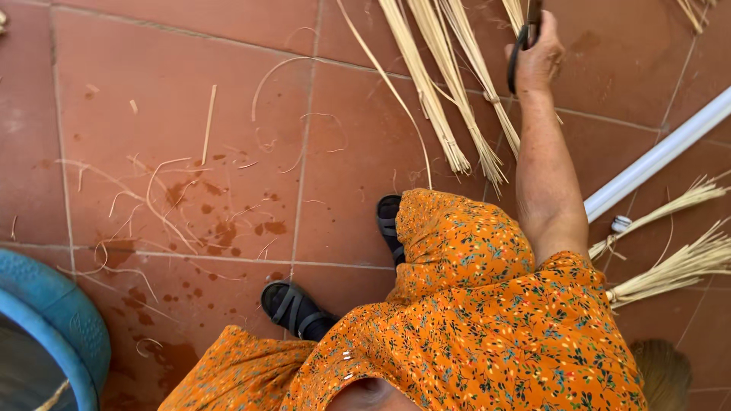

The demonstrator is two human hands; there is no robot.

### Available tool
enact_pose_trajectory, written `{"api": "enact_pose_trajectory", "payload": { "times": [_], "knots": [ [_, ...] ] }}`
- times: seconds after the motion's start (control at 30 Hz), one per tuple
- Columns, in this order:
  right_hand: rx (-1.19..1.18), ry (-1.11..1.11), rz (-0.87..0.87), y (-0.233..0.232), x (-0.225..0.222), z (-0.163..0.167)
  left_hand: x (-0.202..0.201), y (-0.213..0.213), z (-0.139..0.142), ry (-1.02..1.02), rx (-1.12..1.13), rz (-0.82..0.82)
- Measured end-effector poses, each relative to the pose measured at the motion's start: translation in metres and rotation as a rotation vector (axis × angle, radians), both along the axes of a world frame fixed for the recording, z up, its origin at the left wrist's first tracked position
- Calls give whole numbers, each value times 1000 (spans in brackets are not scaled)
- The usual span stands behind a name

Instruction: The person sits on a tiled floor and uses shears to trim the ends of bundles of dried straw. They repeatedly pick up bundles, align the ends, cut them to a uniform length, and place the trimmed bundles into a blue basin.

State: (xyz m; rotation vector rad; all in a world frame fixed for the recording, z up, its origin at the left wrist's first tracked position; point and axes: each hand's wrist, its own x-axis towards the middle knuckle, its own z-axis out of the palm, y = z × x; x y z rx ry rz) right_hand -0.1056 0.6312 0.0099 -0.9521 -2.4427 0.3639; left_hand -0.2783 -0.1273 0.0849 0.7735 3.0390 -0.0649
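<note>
Nearest, an orange flowered dress [472, 320] fills the lower frame, with black sandals [295, 309] on the red tiled floor [152, 91] and the rim of a blue tub [53, 320] at the lower left. The right hand [537, 57] reaches forward with its fingers closed around the dark handles of scissors [525, 34], just beside bundles of pale straw [445, 91] lying on the tiles. A white pipe [655, 156] lies to the right, loose straw scraps and damp stains mark the floor, and the left hand is out of sight.
</note>
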Motion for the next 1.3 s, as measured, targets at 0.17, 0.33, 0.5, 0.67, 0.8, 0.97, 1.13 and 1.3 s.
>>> {"api": "enact_pose_trajectory", "payload": {
  "times": [0.17,0.33,0.5,0.67,0.8,0.97,1.13,1.3],
  "knots": [
    [-216,-37,-167,38,47,-6,-6,62,7,-29,-6,-119],
    [-67,-172,-132,58,53,-26,-14,123,11,-49,9,-196],
    [-63,-73,-155,73,50,-39,-5,172,23,-78,5,-235],
    [-524,200,-26,82,51,-24,-1,219,24,-415,131,-80],
    [-815,436,119,27,26,-16,5,300,-9,-974,323,176],
    [-1259,520,237,-116,12,-33,22,441,-70,-1279,887,211],
    [-1105,350,567,-187,19,-53,18,501,-114,-1381,1199,650],
    [-1429,211,538,-201,18,-60,7,468,-141,-1387,1294,673]
  ]
}}
